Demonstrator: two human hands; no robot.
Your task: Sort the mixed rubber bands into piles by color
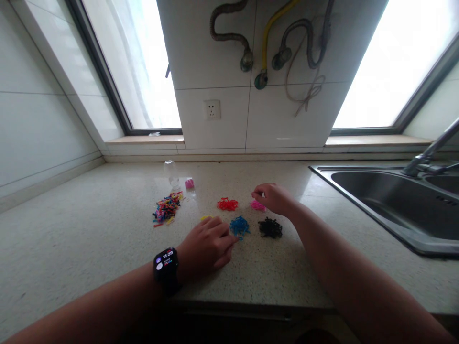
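My left hand (210, 242), wearing a black smartwatch (166, 264), rests low over the counter with its fingers curled together. Its fingertips touch the near edge of a pile of small blue rubber bands (239, 225); whatever they pinch is hidden. Part of a yellow pile (206, 217) peeks out behind that hand. Over a small pink pile (257, 205), my right hand (270, 197) is closed in a pinch, and I cannot make out anything in it. Red bands (227, 204) lie between the hands, farther back. Black bands (270, 228) form a heap below my right hand.
A mixed multicoloured heap of bands (167, 209) lies to the left. Behind it stand a clear bottle (171, 174) and a pink cap (189, 183). At right is a steel sink (380, 191) with a faucet (426, 155). Pipes and a socket (212, 110) are on the wall.
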